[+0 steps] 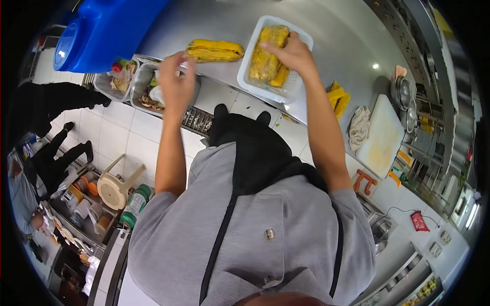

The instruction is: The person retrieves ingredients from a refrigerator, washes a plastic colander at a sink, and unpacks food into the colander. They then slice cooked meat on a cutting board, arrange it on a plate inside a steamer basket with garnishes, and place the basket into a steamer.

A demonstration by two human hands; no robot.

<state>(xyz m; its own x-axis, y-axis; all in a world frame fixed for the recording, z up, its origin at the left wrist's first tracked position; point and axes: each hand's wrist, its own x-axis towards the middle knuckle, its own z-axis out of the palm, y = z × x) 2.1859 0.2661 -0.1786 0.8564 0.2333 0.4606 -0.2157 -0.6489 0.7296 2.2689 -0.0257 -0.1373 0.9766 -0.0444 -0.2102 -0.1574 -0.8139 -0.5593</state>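
Note:
My left hand is raised near the steel table's front edge, its fingers apart and slightly blurred, with nothing visible in it. Just beyond its fingertips, a yellow plantain-like bundle with dark streaks lies on the table. My right hand reaches into a white plastic basket. Its thumb and fingers close around the upper right part of yellow plantains with dark marks and a shiny surface. Another yellow piece lies lower in the basket. Several yellow pieces rest on the table to the right.
A blue plastic container stands at the upper left. Waste bins sit below the table edge. A crumpled cloth and a white cutting board are on the right. Another person in dark clothes stands at the left.

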